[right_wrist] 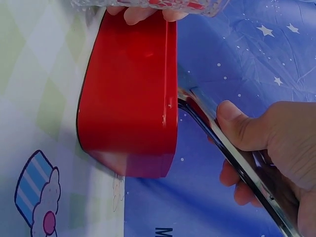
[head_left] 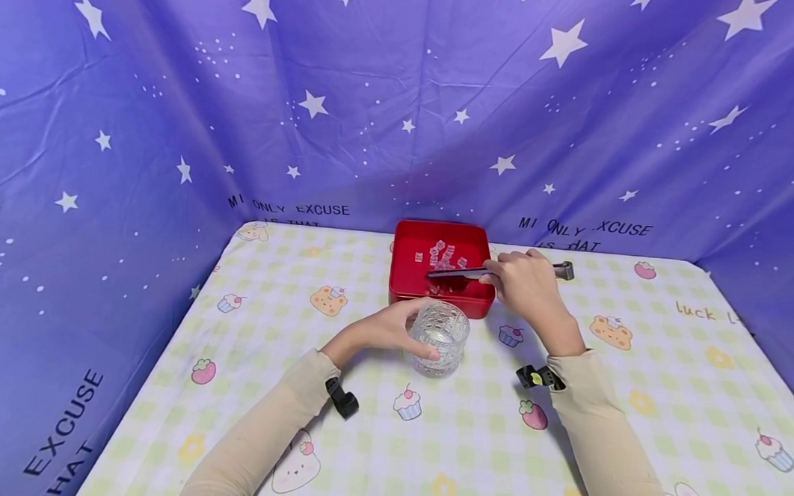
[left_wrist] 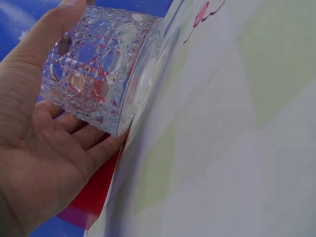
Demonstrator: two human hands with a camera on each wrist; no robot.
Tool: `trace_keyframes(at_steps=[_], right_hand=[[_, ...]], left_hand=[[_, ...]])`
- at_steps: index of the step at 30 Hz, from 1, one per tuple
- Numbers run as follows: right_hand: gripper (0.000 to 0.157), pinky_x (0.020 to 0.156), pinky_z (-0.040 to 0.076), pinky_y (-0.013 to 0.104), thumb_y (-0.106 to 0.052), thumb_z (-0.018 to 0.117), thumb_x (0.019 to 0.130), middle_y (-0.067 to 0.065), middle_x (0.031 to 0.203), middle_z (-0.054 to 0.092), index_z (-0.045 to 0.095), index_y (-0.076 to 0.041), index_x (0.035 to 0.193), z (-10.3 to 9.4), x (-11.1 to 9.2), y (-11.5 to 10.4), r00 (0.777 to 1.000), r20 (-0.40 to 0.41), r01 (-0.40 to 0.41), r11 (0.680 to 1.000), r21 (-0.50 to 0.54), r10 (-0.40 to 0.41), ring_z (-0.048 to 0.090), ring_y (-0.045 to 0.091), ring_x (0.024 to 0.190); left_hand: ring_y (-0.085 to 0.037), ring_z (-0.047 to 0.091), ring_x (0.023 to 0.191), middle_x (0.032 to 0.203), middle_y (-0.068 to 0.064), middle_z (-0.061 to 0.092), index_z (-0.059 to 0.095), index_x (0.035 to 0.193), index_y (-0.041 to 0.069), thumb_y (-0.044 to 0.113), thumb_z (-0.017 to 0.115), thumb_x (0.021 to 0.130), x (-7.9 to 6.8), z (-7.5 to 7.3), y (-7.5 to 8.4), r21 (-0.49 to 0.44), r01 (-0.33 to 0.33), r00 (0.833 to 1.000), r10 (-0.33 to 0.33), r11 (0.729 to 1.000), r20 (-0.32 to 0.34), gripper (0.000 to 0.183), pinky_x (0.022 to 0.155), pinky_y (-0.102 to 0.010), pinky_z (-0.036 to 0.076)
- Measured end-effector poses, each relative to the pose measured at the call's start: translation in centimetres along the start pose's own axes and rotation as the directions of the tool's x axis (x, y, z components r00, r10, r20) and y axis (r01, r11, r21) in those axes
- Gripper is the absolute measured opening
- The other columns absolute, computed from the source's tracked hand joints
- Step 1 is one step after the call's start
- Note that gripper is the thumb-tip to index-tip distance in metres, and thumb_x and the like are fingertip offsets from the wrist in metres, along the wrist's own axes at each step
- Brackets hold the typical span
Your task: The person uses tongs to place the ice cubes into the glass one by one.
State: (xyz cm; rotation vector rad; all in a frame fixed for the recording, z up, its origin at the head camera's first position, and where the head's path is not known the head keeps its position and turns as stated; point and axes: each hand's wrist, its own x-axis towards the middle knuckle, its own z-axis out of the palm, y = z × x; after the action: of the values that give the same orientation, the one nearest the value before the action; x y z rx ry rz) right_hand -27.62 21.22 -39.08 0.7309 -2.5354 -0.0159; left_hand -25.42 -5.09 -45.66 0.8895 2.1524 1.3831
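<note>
From the head camera I look down on a table spread with a pale green-and-white checked cloth, printed with cupcakes, strawberries, flowers and animal faces. A blue-violet curtain with white stars and dark lettering stands behind the far edge and along both sides. I can see both far corners of the table; its near edge falls outside my picture. Near the middle of the far edge sits a red box, with small clear pieces scattered inside. The right hand grips the tongs, their tips over the box beside the pieces; I can't tell whether they pinch one. The left hand is wrapped around a clear glass, upright on the near side of the box.

My left wrist camera adds the glass's cut facets, with the thumb on one side and fingers on the other, its base down by the cloth.

My right wrist camera gives the box's smooth outer wall and the shiny metal arms of the tongs, between thumb and fingers. The left fingertips show between glass and box; the wall hides the pieces.
</note>
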Motion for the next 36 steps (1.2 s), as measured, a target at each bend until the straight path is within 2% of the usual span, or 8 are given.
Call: trace_keyframes(at_steps=[9, 17, 28, 33, 36], right_hand=[[0.014, 0.058, 0.041, 0.036, -0.022, 0.079, 0.088, 0.007, 0.065, 0.062, 0.079, -0.009, 0.091, 0.1, -0.1, 0.1, 0.998, -0.061, 0.018, 1.000, -0.004, -0.018, 0.064, 0.029, 0.064], [0.016, 0.056, 0.044, 0.039, -0.022, 0.076, 0.090, 0.009, 0.064, 0.060, 0.075, -0.006, 0.087, 0.4, 0.0, 0.4, 0.981, -0.190, 0.044, 0.999, -0.017, -0.046, 0.061, 0.030, 0.060], [0.022, 0.051, 0.044, 0.039, -0.023, 0.073, 0.091, 0.014, 0.070, 0.068, 0.078, -0.002, 0.096, 0.0, 0.1, 0.7, 0.934, -0.356, 0.028, 1.000, -0.007, -0.029, 0.064, 0.034, 0.060], [0.023, 0.049, 0.045, 0.040, -0.024, 0.071, 0.090, 0.015, 0.072, 0.070, 0.078, -0.003, 0.093, -0.7, 0.2, 1.0, 0.899, -0.437, -0.001, 0.999, 0.044, 0.020, 0.065, 0.035, 0.060], [0.023, 0.048, 0.045, 0.042, -0.024, 0.071, 0.088, 0.014, 0.071, 0.071, 0.079, -0.004, 0.092, -1.3, 0.1, 1.3, 0.875, -0.480, -0.019, 0.994, 0.108, 0.069, 0.062, 0.034, 0.055]], left_hand=[[-0.014, 0.051, 0.134, 0.142, 0.001, 0.058, 0.046, 0.151, 0.018, 0.022, 0.088, 0.079, -0.1, 0.0, 0.0, -0.009, 0.010, 1.000, -0.010, 1.000, 0.001, 0.083, 0.121, -0.040, 0.039], [-0.014, 0.052, 0.132, 0.141, 0.001, 0.059, 0.046, 0.151, 0.018, 0.020, 0.087, 0.079, -0.1, 0.0, 0.1, -0.019, -0.002, 1.000, 0.002, 1.000, 0.007, 0.082, 0.119, -0.039, 0.040], [-0.014, 0.052, 0.135, 0.142, 0.000, 0.058, 0.045, 0.151, 0.016, 0.019, 0.088, 0.079, 0.1, 0.0, 0.0, -0.008, -0.003, 1.000, 0.003, 1.000, -0.002, 0.084, 0.121, -0.039, 0.039], [-0.015, 0.051, 0.136, 0.144, 0.000, 0.057, 0.045, 0.151, 0.016, 0.020, 0.088, 0.079, 0.0, 0.0, 0.1, 0.001, 0.011, 1.000, -0.011, 1.000, -0.007, 0.085, 0.121, -0.040, 0.039], [-0.015, 0.049, 0.138, 0.145, 0.000, 0.056, 0.045, 0.151, 0.016, 0.020, 0.089, 0.078, 0.0, 0.0, 0.1, 0.004, 0.020, 1.000, -0.020, 1.000, -0.007, 0.086, 0.121, -0.042, 0.038]])
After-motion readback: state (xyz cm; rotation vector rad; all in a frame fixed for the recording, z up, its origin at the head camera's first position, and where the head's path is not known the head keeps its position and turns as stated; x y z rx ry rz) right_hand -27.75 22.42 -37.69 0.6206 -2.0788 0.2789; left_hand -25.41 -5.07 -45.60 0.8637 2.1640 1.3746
